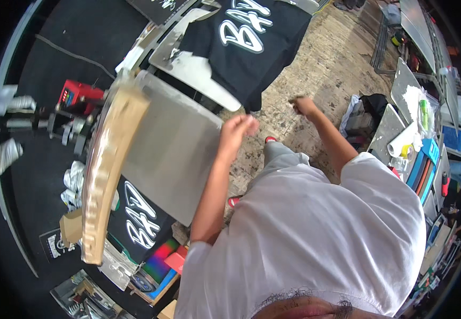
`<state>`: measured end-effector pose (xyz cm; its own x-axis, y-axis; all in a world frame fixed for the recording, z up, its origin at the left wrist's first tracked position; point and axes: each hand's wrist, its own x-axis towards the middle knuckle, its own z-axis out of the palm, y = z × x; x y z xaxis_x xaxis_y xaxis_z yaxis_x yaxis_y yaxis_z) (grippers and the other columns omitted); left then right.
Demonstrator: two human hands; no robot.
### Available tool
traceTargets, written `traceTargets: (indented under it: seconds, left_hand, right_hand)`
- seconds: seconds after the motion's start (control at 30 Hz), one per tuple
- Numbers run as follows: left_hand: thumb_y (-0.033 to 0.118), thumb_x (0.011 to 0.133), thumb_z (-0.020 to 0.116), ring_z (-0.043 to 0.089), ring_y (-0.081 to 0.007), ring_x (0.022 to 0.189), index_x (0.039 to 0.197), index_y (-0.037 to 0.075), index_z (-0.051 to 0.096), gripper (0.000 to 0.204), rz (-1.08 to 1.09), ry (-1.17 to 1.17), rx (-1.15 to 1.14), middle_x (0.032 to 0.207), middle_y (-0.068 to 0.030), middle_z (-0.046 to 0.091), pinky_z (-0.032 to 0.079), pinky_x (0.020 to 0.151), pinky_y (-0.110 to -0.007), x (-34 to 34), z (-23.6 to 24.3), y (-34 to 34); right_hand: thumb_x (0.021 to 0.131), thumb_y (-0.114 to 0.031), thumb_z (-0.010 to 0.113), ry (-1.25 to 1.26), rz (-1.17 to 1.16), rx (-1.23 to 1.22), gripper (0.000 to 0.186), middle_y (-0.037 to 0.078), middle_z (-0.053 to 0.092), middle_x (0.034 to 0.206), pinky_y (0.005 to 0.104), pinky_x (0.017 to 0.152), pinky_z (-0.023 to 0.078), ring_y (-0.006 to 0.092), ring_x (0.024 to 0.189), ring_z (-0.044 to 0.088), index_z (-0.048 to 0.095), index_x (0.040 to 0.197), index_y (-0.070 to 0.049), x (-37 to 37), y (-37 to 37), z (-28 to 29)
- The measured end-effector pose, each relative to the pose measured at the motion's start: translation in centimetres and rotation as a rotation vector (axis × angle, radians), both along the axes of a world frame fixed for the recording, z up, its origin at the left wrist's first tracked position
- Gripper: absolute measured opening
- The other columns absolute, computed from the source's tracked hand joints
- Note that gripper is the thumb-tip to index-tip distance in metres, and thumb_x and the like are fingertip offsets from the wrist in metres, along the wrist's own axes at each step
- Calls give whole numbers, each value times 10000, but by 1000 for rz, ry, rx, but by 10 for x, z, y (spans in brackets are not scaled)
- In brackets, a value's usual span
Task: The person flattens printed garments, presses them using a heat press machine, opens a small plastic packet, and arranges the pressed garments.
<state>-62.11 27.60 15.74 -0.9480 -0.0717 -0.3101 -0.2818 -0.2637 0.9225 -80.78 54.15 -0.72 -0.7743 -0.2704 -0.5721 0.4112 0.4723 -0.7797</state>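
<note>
My left hand [237, 134] hangs in the air beside the near right edge of a bare grey platen [172, 143]. Its fingers are loosely curled and a little blurred, with nothing visible in them. My right hand [303, 106] is out over the worn floor, fingers half bent and apart, with no object showing. Ahead, a black shirt [262, 64] with white lettering drapes over another platen [188, 69]. A second black printed garment [140, 218] lies on the left, partly under the bare platen's edge.
A long wooden-framed screen [103, 175] stands tilted left of the bare platen. Behind it is a red device [79, 93]. At right, a bench [387, 133] carries a white roll [403, 139] and blue-edged squeegees [424, 165]. A dark bag [374, 106] sits on the stained floor [331, 58].
</note>
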Motion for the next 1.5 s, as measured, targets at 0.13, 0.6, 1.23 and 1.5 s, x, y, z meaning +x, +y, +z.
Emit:
traceTargets:
  seconds: [0.13, 0.6, 1.23, 1.5]
  left_hand:
    - [218, 898, 618, 645, -189, 859, 1081, 12, 645, 277, 259, -6, -1, 1021, -113, 677, 532, 757, -311, -142, -103, -49]
    - [386, 757, 702, 641, -434, 972, 939, -101, 678, 520, 635, -567, -833, 1045, -305, 645, 507, 866, -483, -302, -207, -111]
    - [490, 777, 721, 664, -363, 960, 945, -93, 685, 608, 332, -553, -1232, 1015, -239, 676, 535, 835, -448, -261, -216, -100]
    - [382, 798, 727, 671, -305, 933, 910, -57, 702, 453, 587, -524, -570, 996, -220, 683, 529, 821, -405, -277, -216, -104]
  right_hand:
    - [741, -114, 611, 381, 632, 479, 393, 71, 684, 739, 338, 542, 487, 174, 595, 610, 681, 1125, -72, 16, 66, -55]
    - [741, -339, 632, -46, -412, 333, 344, 155, 690, 761, 401, 655, 516, 276, 700, 666, 717, 885, -37, 177, 182, -32]
    - [809, -270, 668, -334, -733, 130, 240, 76, 660, 698, 328, 563, 529, 184, 614, 630, 690, 899, -49, 393, 126, 3]
    - [810, -256, 693, -335, -860, 91, 208, 71, 648, 694, 315, 544, 534, 172, 570, 618, 666, 827, -51, 443, 145, -21]
